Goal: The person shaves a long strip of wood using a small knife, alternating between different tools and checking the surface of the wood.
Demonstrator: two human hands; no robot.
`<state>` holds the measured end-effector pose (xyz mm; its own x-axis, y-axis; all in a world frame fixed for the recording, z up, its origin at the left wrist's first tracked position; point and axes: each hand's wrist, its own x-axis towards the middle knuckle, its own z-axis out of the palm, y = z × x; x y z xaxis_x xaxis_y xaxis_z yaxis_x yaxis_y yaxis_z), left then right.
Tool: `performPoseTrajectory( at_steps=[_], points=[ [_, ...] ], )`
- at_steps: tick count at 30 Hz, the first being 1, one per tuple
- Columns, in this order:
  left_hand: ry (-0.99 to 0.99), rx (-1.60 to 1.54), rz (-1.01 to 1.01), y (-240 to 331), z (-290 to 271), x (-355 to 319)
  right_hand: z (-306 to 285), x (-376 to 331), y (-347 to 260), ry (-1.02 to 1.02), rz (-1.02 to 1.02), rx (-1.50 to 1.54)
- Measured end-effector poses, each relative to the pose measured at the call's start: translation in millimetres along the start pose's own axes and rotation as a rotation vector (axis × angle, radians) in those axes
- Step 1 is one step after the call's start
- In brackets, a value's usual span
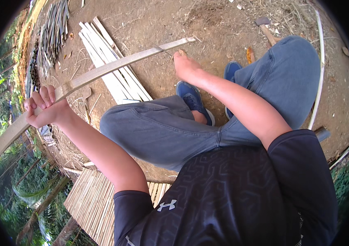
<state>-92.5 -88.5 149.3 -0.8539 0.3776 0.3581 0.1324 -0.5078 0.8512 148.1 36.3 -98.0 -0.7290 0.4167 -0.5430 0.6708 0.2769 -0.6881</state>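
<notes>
My left hand (46, 107) is closed round a long, flat bamboo strip (109, 68) with a visible joint just past the fingers. The strip slants from the lower left up to the upper middle, its far tip in the air over the dirt. My right hand (186, 67) is closed round the handle of a knife. Its thin dark blade (164, 50) meets the strip a little short of the far tip; how deep it sits I cannot tell. Beneath the strip, a bundle of pale split bamboo strips (113, 65) lies on the ground.
Dark, thin sticks (53, 33) are piled at the far left. A hatchet (266, 29) lies beyond my right knee. One long pale strip (319, 69) curves along the right side. A slatted bamboo seat (94, 205) is at lower left; plants (2, 192) border the left.
</notes>
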Motion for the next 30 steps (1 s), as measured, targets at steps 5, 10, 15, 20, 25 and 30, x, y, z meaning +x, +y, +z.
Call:
performPoseTrajectory(
  at_steps=[5,10,15,20,25,30],
  points=[
    [-0.010,0.001,-0.010,1.2,-4.9,5.1,-10.2,-16.5,-11.7,-0.048,-0.047,0.061],
    [0.004,-0.006,-0.011,1.7,0.1,5.6,-0.9,-9.5,-12.9,-0.017,-0.042,0.005],
    [0.021,0.036,0.018,-1.7,5.6,4.3,-0.3,12.9,28.9,0.039,0.016,0.019],
    [-0.003,0.051,0.028,-5.5,1.3,10.0,17.5,28.1,47.1,0.098,0.052,-0.029],
    [-0.019,0.010,0.001,-4.3,-7.1,12.5,32.4,34.8,45.8,0.145,0.023,0.054],
    [0.015,-0.029,-0.016,1.2,-13.3,8.3,21.5,23.1,24.5,0.100,-0.091,-0.133]
  ],
)
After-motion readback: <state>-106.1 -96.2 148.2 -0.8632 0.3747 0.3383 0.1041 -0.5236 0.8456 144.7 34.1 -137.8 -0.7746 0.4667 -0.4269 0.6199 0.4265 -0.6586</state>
